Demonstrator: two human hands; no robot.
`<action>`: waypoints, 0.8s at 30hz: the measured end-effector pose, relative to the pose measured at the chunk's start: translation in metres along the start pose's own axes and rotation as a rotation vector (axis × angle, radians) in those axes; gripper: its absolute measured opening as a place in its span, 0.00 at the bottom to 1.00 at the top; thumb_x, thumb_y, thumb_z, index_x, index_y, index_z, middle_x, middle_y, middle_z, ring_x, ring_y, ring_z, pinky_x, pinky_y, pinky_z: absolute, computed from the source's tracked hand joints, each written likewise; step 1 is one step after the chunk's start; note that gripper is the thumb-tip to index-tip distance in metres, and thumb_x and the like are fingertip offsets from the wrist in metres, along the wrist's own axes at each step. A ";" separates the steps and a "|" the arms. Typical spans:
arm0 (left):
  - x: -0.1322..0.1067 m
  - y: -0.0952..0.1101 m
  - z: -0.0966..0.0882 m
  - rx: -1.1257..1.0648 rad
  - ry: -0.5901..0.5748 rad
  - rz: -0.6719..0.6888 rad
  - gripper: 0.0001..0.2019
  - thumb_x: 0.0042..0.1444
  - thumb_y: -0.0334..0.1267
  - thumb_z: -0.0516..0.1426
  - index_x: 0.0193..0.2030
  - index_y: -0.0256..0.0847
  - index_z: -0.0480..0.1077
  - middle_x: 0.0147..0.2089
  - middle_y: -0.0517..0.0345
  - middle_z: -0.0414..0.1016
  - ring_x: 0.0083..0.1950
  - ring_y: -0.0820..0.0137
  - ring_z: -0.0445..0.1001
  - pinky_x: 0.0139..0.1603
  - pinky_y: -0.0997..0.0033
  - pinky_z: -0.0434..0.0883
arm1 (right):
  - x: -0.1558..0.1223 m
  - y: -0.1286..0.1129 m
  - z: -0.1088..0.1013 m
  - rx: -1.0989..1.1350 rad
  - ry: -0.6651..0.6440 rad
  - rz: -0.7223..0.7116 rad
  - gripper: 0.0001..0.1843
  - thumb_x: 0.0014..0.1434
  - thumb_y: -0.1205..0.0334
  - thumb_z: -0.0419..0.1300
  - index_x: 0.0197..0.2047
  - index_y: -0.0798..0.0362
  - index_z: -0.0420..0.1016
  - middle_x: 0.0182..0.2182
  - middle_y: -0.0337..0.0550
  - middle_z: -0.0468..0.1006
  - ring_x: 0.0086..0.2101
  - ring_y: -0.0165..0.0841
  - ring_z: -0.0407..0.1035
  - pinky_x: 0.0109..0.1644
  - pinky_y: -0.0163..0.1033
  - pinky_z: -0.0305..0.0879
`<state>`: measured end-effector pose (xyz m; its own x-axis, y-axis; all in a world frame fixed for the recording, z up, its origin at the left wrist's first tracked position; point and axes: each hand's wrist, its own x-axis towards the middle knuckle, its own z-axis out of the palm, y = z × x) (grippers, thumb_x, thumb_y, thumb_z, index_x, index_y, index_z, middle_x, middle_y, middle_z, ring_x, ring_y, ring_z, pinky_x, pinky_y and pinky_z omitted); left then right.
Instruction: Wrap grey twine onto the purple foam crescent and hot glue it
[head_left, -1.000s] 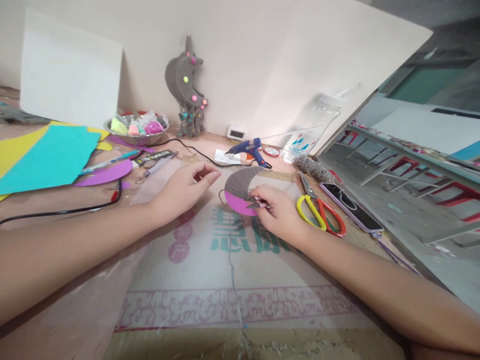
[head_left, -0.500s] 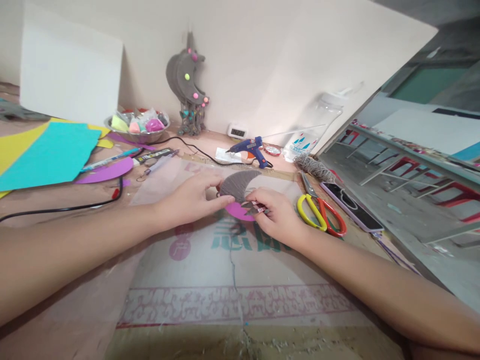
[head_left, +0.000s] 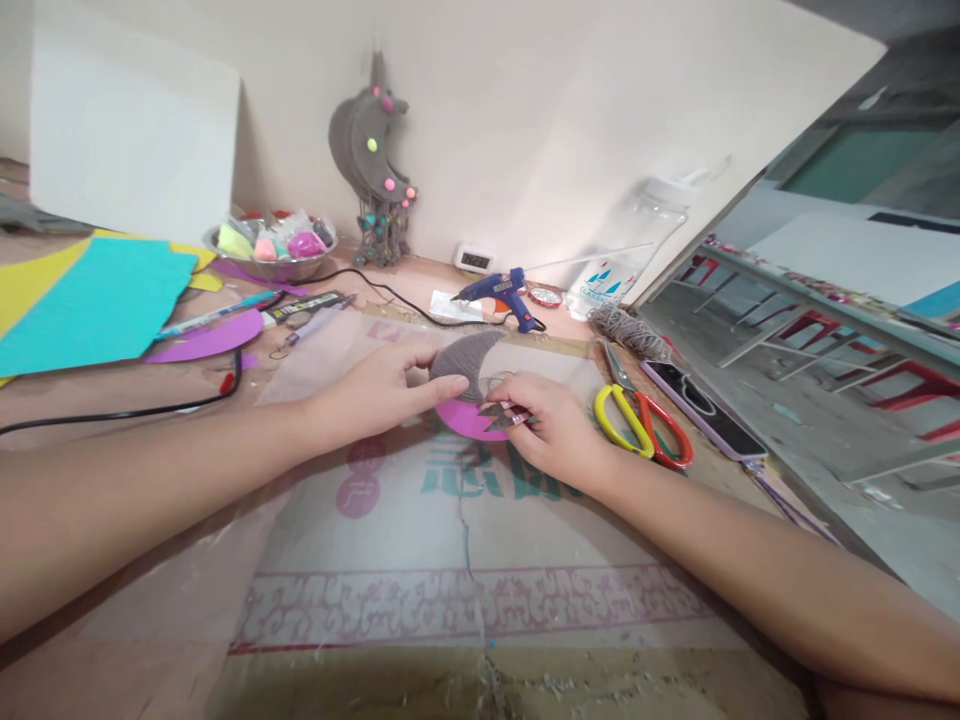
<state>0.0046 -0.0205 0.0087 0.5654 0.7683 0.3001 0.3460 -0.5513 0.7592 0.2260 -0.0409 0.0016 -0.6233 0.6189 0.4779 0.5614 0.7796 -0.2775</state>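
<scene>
A purple crescent cut-out (head_left: 466, 372), partly wound in grey twine, lies on a printed sack in front of me. My left hand (head_left: 379, 390) pinches its grey upper part between thumb and fingers. My right hand (head_left: 551, 425) is closed on the crescent's lower tip, where a small metal clip or snips (head_left: 504, 410) shows between the fingers; I cannot make out which. A loose twine strand curls between the two hands.
Yellow-and-red scissors (head_left: 637, 420), a phone (head_left: 701, 397) and a twine bundle (head_left: 626, 330) lie to the right. A blue glue gun (head_left: 501, 293), a clear jar (head_left: 637, 250), a finished grey moon ornament (head_left: 373, 160), a metal bowl (head_left: 271, 247) and coloured foam sheets (head_left: 90, 300) sit behind and left.
My left hand moved right from the bare sack and took hold of the crescent's grey part. The crescent has turned slightly leftwards. My right hand stayed on the lower tip.
</scene>
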 end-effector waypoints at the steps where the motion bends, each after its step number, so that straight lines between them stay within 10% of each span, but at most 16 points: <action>1: 0.000 0.000 0.000 -0.002 0.011 -0.003 0.18 0.57 0.47 0.53 0.47 0.38 0.71 0.47 0.55 0.76 0.48 0.65 0.71 0.49 0.66 0.67 | 0.000 0.000 0.000 -0.011 -0.001 -0.009 0.11 0.49 0.75 0.51 0.34 0.53 0.69 0.27 0.40 0.72 0.28 0.30 0.64 0.34 0.35 0.60; 24: 0.002 -0.003 -0.001 -0.054 -0.096 -0.179 0.13 0.54 0.44 0.54 0.24 0.38 0.67 0.21 0.65 0.66 0.23 0.77 0.63 0.23 0.76 0.59 | -0.001 0.001 0.000 -0.020 -0.014 -0.034 0.11 0.50 0.75 0.51 0.35 0.54 0.70 0.28 0.42 0.73 0.29 0.31 0.65 0.34 0.35 0.61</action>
<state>0.0039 -0.0172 0.0074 0.5684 0.8162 0.1034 0.4083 -0.3890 0.8258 0.2269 -0.0405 0.0007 -0.6500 0.5932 0.4750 0.5501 0.7985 -0.2444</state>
